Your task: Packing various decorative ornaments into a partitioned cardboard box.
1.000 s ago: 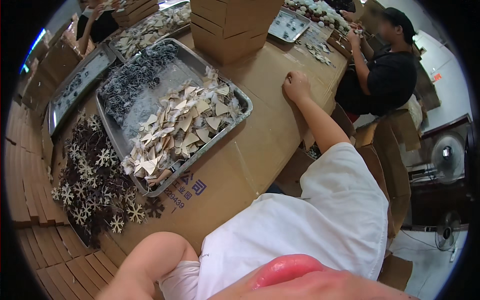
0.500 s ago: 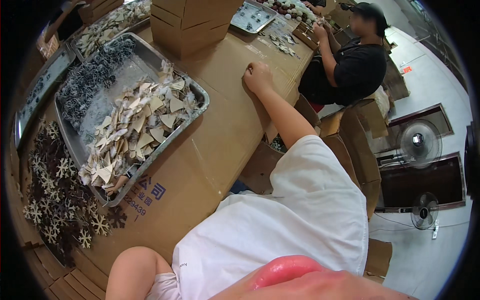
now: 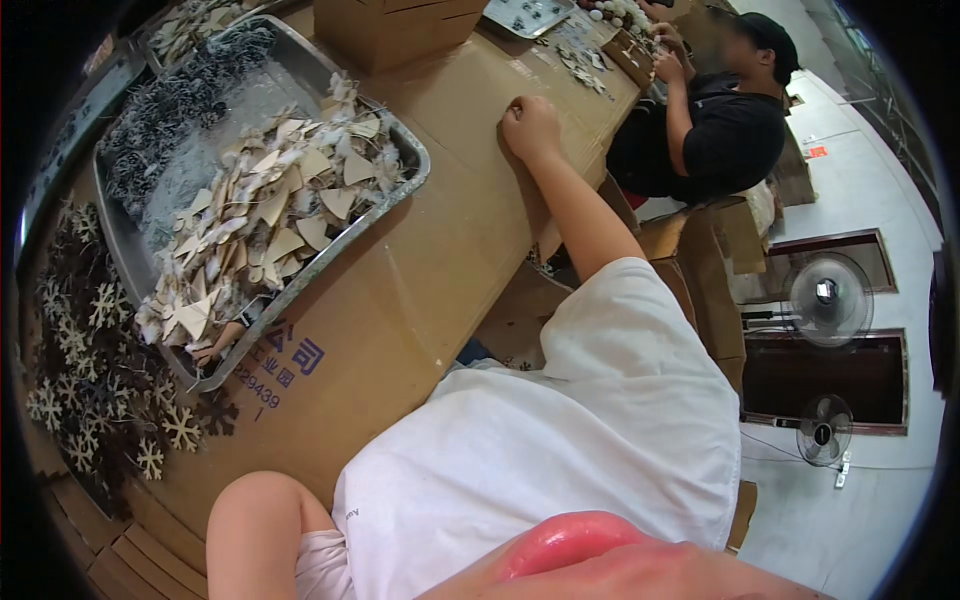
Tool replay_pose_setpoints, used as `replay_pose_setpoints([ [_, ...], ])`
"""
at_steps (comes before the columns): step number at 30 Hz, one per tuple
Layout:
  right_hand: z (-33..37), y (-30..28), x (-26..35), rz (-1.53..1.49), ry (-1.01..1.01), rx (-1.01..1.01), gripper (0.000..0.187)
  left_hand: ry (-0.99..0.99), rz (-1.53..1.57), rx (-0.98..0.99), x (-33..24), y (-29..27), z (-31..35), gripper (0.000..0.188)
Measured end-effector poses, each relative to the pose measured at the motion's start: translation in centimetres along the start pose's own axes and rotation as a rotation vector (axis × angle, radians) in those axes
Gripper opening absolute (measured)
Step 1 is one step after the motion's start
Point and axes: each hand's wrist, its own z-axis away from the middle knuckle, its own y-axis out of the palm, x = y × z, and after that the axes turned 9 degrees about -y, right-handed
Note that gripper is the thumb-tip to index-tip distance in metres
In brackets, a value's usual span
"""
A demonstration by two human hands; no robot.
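My right hand [image 3: 531,128] rests on the brown cardboard table cover [image 3: 440,230], its fingers curled into a fist and nothing showing in them. To its left lies a metal tray [image 3: 300,283] heaped with pale wooden pieces [image 3: 270,210] mixed with white fluff. Dark, frosted-looking wiry clumps [image 3: 165,140] fill the tray's far left side. Of my left arm [image 3: 258,530] only a bent part shows at the lower edge; the left hand is out of the picture. A tan piece with a dark band [image 3: 228,340] pokes out at the tray's near corner.
Brown and pale snowflake shapes [image 3: 100,370] are piled left of the tray. A cardboard box [image 3: 390,30] stands beyond it. At the far right another person [image 3: 715,125] in black sits with raised hands. An open carton [image 3: 705,270] stands beside me, and two fans [image 3: 830,300] are farther right.
The whole view has shifted, so the tray and table sit higher in the picture. My right hand stays curled on the cardboard. The other person's head has turned somewhat.
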Motion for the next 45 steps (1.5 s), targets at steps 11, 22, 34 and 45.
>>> replay_pose_setpoints([
  [11, -0.2, 0.2, 0.2, -0.014, 0.032, 0.023, 0.021, -0.153, 0.142, 0.015, -0.8, 1.5, 0.0, 0.033],
  [22, 0.0, -0.2, -0.1, -0.011, 0.049, 0.015, 0.022, -0.294, 0.501, -0.004, -0.7, 2.8, 2.0, 0.018],
  [34, 0.0, -0.3, -0.5, -0.011, -0.009, 0.02, 0.025, -0.607, 1.299, 0.761, 2.4, 4.0, 1.4, 0.018],
  [45, -0.2, -0.7, 0.7, -0.008, 0.052, 0.108, 0.023, -0.628, 1.498, 0.628, 1.1, 4.0, 0.6, 0.027],
])
